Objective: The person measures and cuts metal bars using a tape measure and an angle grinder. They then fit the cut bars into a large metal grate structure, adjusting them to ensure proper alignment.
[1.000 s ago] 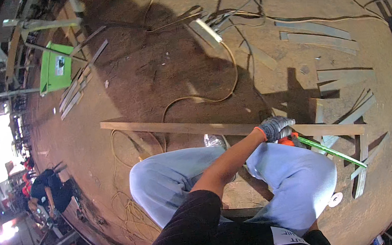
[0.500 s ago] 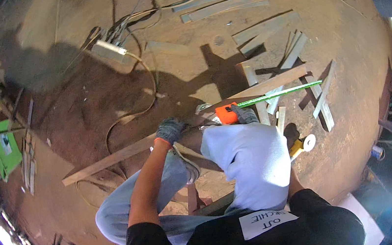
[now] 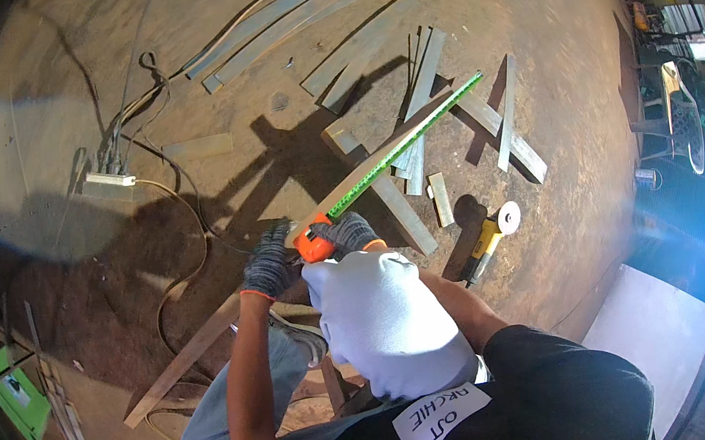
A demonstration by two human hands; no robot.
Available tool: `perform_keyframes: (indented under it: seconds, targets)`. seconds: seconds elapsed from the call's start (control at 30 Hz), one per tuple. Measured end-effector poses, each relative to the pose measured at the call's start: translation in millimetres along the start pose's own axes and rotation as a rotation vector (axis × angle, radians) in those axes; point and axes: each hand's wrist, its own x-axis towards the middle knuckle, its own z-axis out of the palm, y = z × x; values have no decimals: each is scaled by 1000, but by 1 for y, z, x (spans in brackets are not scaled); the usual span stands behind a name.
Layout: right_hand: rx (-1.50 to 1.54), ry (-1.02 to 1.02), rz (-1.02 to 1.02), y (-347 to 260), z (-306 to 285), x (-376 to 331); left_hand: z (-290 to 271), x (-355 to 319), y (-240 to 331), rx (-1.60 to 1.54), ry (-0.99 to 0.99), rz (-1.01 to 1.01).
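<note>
The person crouches on the workshop floor (image 3: 542, 35), both gloved hands meeting just above the raised knee. The right hand (image 3: 347, 234) has its grip closed around the orange tape measure case (image 3: 314, 248), fingers wrapped over the case's far side. The left hand (image 3: 270, 266) presses against the case from the other side, its grip curled down onto the near end of the long flat bar (image 3: 209, 346); whether the fingers fully close around the bar cannot be told. From the case the green tape blade (image 3: 400, 144) runs out straight, up and to the right, well beyond both hands, lying along the pale upper stretch of the same bar and ending near a cluster of cut metal strips (image 3: 424, 90). The case therefore sits inside the grip, while the blade's far end lies well apart from it. Just to the right of the knee, a yellow angle grinder (image 3: 485, 243) rests on the floor with its disc turned toward the strips; it is untouched. A short offcut (image 3: 440, 199) lies between the grinder and the bar. Further left, a cable (image 3: 185, 233) loops across the floor to a white power strip (image 3: 109, 181). More long strips (image 3: 272, 17) lie at the far top. A green machine (image 3: 15, 398) stands at the left edge.
</note>
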Motion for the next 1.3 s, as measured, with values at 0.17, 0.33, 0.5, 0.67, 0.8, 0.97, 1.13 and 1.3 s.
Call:
perform_keyframes:
  seconds: [0.17, 0.33, 0.5, 0.67, 0.8, 0.97, 1.13, 1.3]
  targets:
    - [-425, 18, -207, 4, 1, 19, 28, 4, 11, 32, -16, 24]
    - [-634, 79, -864, 18, 10, 23, 23, 12, 13, -45, 89, -14]
    - [-811, -106, -582, 32, -30, 25, 48, 6, -30, -317, 249, -110]
    - [-504, 286, -885, 84, -18, 77, 52, -3, -22, -591, 272, -111]
    - [1099, 10, -311, 62, 16, 74, 46, 11, -14, -1081, 215, -155]
    - [-907, 344, -680, 44, -53, 62, 14, 29, 36, -157, 295, -149]
    - [-822, 151, -802, 77, -69, 44, 21, 63, 45, -424, 136, -199]
    - [-732, 388, -1331, 137, -69, 91, 57, 77, -17, -605, 241, -216]
